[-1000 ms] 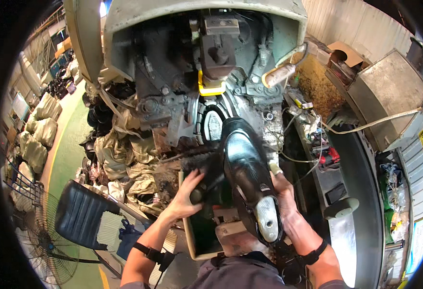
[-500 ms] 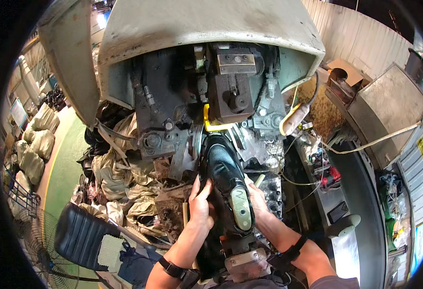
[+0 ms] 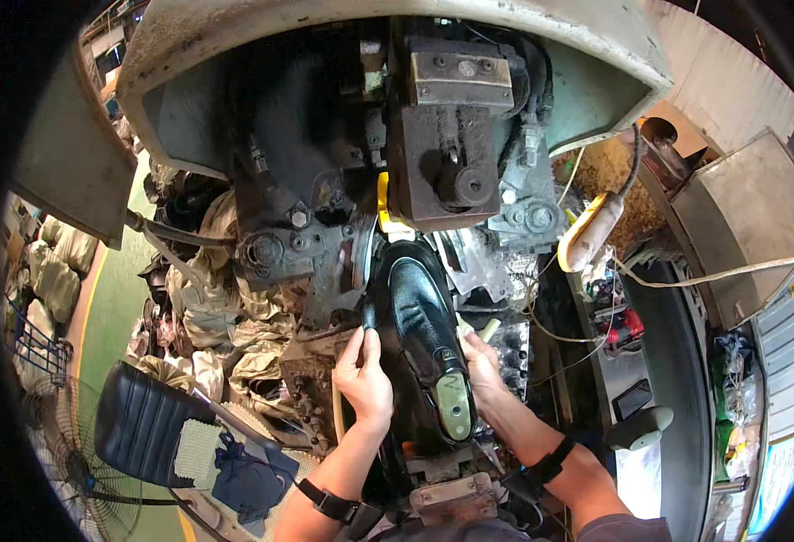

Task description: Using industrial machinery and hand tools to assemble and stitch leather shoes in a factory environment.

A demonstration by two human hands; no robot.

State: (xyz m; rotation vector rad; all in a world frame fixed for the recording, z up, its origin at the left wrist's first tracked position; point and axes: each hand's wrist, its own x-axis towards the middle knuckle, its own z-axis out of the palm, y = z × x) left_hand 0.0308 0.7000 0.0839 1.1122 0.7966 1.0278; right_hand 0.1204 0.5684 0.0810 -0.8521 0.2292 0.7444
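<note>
A glossy black shoe upper (image 3: 411, 298) sits on a shoe last (image 3: 454, 406), whose pale green top plate shows at the near end. Its toe points away from me, between the metal side plates of a machine, just below a yellow bracket (image 3: 383, 206). On the left edge of the upper, my left hand (image 3: 364, 379) has its thumb and fingers pressed together. My right hand (image 3: 485, 369) is closed along the right side, by the last's plate; its fingertips are partly hidden. A dark, greasy machine block (image 3: 442, 172) hangs above the toe.
A pale machine hood (image 3: 388, 27) arches overhead. To the right hangs a yellowish lamp-like fitting (image 3: 589, 233) on a cable, beside a dark conveyor belt (image 3: 677, 361). Cloth bundles (image 3: 257, 334), a black chair (image 3: 149, 434) and a fan (image 3: 72, 461) stand left.
The view has shifted, and the machine head now looks larger and nearer. My left hand has moved slightly left, its fingers drawn together at the upper's edge. My right hand stays on the right side.
</note>
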